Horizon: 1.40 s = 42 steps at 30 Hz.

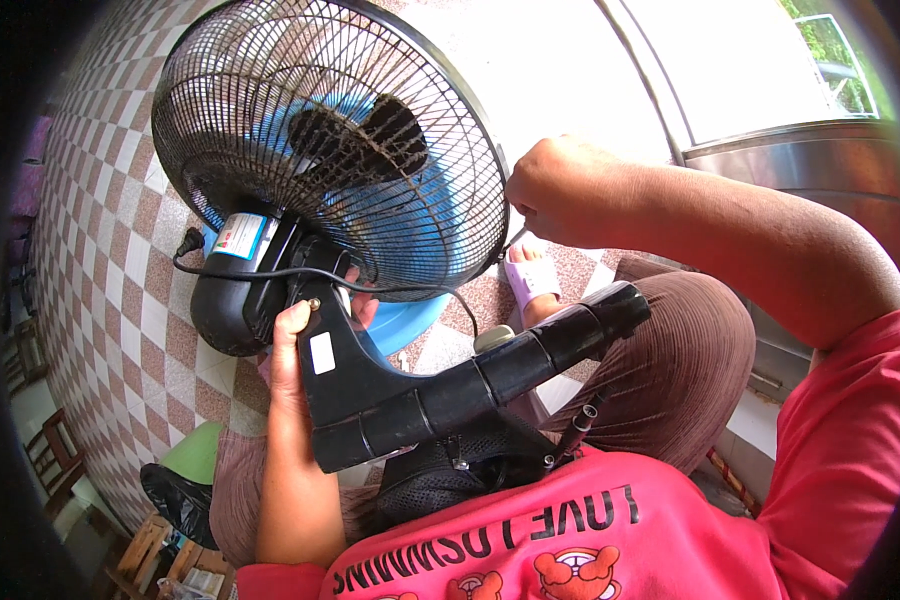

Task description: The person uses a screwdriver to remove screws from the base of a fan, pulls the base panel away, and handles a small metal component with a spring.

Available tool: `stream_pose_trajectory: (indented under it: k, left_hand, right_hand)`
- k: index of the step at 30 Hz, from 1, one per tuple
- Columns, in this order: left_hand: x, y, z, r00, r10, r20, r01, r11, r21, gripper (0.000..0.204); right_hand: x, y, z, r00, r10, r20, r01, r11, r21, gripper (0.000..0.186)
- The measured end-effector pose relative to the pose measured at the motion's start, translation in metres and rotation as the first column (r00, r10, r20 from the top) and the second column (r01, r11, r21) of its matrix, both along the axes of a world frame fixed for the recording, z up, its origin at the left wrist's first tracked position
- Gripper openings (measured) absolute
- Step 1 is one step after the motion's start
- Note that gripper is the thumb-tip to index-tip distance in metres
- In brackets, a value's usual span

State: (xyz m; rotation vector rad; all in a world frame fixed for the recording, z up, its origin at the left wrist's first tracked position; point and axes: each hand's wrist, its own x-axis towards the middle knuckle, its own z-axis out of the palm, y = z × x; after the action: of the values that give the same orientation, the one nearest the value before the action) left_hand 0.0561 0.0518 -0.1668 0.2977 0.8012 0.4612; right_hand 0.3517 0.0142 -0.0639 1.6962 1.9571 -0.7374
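Note:
A black electric fan [360,420] lies tilted across my lap, its round wire grille [240,110] facing away toward the upper left. My left hand [292,345] is closed round the neck bracket below the motor housing [232,300]. The thumb lies near a brass-coloured screw [314,304], and fingertips show on the bracket's other side. At the right rim of the grille, my right hand [562,190] is closed. From under it pokes a thin metal shaft [516,238], pointing at the rim; its handle is hidden in the fist. Dusty blades [360,140] show through the wires.
The black power cord [320,272] loops over the motor, its plug [191,240] hanging at the left. A blue basin [410,325] stands on the checked tile floor [120,250] under the grille. A green bin with a black bag [182,490] is at lower left, by a wooden crate [145,555].

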Motion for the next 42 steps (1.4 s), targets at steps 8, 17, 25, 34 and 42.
stream_pose_trajectory:
  k: [8,17,25,34,42]
  left_hand:
    - [-0.003,-0.002,-0.001,0.999,0.028,0.024,-0.027,0.998,-0.048,0.057]
    - [-0.003,-0.002,0.003,0.999,-0.017,0.03,0.019,0.999,-0.046,0.058]
    - [-0.001,-0.002,0.007,0.998,-0.054,0.025,0.056,0.996,-0.065,0.066]
    - [0.001,-0.001,0.0,1.0,0.014,-0.022,-0.014,1.0,0.014,0.058]
    - [-0.002,0.002,-0.007,0.997,-0.011,0.08,0.011,1.0,-0.001,0.047]
  right_hand:
    - [0.003,0.0,-0.015,0.987,-0.158,-0.034,0.159,0.987,0.024,0.008]
    - [0.019,-0.003,-0.039,0.991,-0.109,-0.072,0.106,0.994,-0.038,0.009]
    - [0.016,0.001,-0.016,0.941,-0.335,-0.042,0.321,0.926,-0.2,0.009]
    - [0.017,-0.019,-0.008,0.985,0.087,-0.151,-0.066,0.988,0.137,0.009]
    - [0.029,-0.03,-0.023,0.841,0.541,0.019,-0.459,0.694,0.555,0.01]
